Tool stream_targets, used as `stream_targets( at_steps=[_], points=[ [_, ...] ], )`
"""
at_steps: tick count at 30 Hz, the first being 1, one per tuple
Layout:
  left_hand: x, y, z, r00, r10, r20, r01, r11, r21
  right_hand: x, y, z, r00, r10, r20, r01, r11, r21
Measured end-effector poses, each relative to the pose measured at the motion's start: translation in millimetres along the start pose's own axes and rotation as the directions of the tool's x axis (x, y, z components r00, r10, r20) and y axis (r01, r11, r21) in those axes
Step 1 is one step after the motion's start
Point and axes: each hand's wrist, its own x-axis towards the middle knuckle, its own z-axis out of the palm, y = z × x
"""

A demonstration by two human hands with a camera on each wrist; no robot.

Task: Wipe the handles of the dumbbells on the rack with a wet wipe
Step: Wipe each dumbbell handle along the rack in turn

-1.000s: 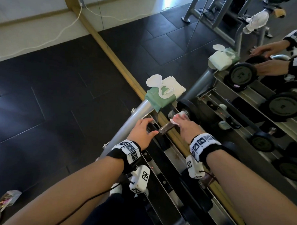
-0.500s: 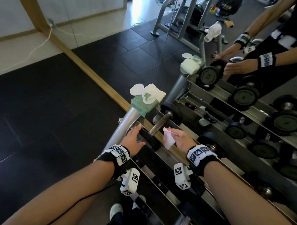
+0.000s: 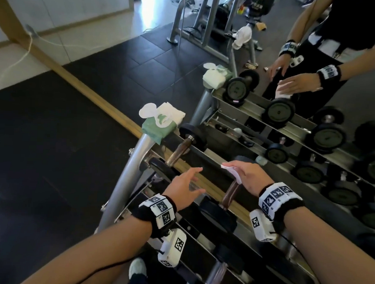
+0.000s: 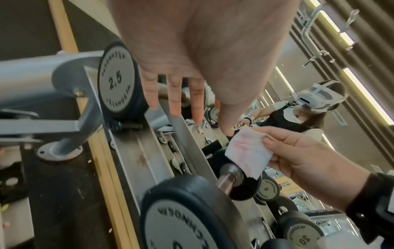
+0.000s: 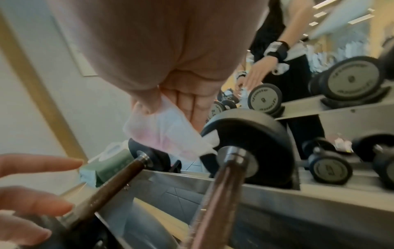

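The right hand holds a white wet wipe. The thumb and fingers pinch it, and the wipe hangs down from them. It has faint pink marks on it. The wipe is just above the far end of the second dumbbell's handle, close to the far black weight. I cannot tell if the wipe touches the handle.

The left hand holds nothing. Its fingers are straight and spread apart. It hovers over the rack, between the first dumbbell and the second dumbbell. It does not touch either one.

The first dumbbell is small. The left wrist view shows "2.5" on its round end. Its brown handle is bare. The second dumbbell is bigger and lies just to the right of the first one on the same top shelf. Both lie across the grey metal rails.

A green pack of wipes sits on the left end of the rack, with its white flap open and a white sheet sticking out.

Behind the rack is a big mirror. It shows the rack, more dumbbells, and the person's hands. The floor is made of black mats. A white cord lies on the pale floor far off to the left.
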Motion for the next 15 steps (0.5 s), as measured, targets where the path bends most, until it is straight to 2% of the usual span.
stream_targets(
  at_steps=[5,8,9,11,13,15],
  points=[
    [0.7,16.0,36.2,0.996,-0.090,-0.019,0.089,0.994,-0.067,-19.0,18.4,-5.0,0.996,-0.085,0.041,0.091,0.974,-0.209],
    [-2.2,24.5,51.1,0.989,-0.145,0.004,0.145,0.986,-0.087,-27.8,30.5,2.8,0.991,-0.064,0.114,0.083,0.983,-0.164],
    [-3.6,26.0,55.6,0.987,-0.161,0.013,0.162,0.983,-0.090,-28.7,35.8,6.0,0.986,-0.092,0.141,0.121,0.969,-0.214],
    [-7.7,27.7,62.4,0.982,-0.185,0.025,0.187,0.979,-0.078,-33.9,43.6,13.9,0.959,-0.153,0.238,0.231,0.909,-0.346],
    [-11.7,26.7,67.1,0.978,-0.209,0.015,0.209,0.976,-0.064,-39.8,48.8,20.8,0.913,-0.153,0.379,0.328,0.828,-0.455],
    [-15.6,24.6,70.8,0.972,-0.235,-0.015,0.234,0.970,-0.059,-43.6,54.3,29.4,0.886,-0.150,0.439,0.379,0.781,-0.497]
  ],
)
